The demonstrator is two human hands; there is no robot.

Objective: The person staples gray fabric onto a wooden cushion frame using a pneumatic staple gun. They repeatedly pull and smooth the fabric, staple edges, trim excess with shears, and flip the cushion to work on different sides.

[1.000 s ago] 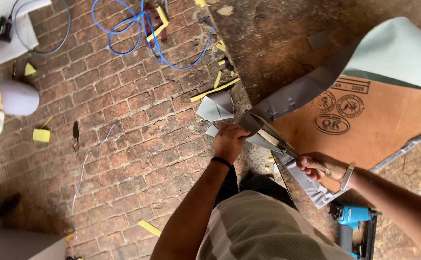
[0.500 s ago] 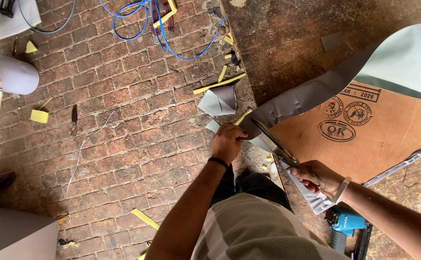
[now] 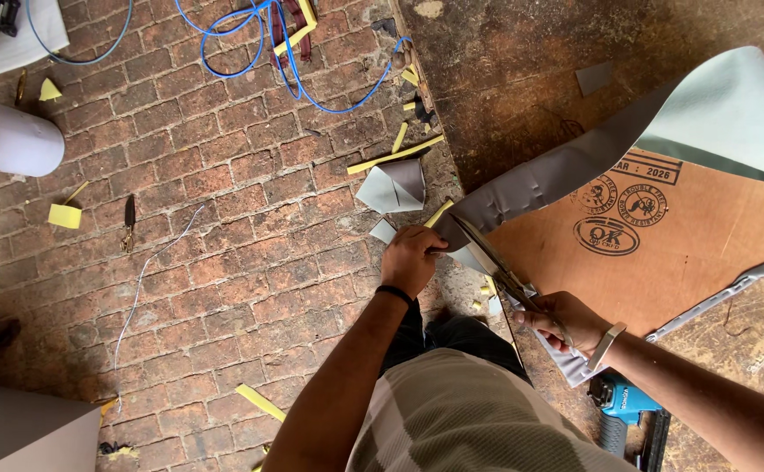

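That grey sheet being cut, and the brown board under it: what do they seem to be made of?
The grey sheet looks like faux leather or vinyl: smooth, matte, curling limply, with a paler green-grey underside; the scissors cut into its edge. The brown board looks like plywood: flat, stiff, orange-brown with faint grain and inked stamps. Neither can be confirmed by look alone.

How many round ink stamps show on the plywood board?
3, clustered on the plywood board right of the grey sheet: upper left, upper right, lower. The sheet may hide more.
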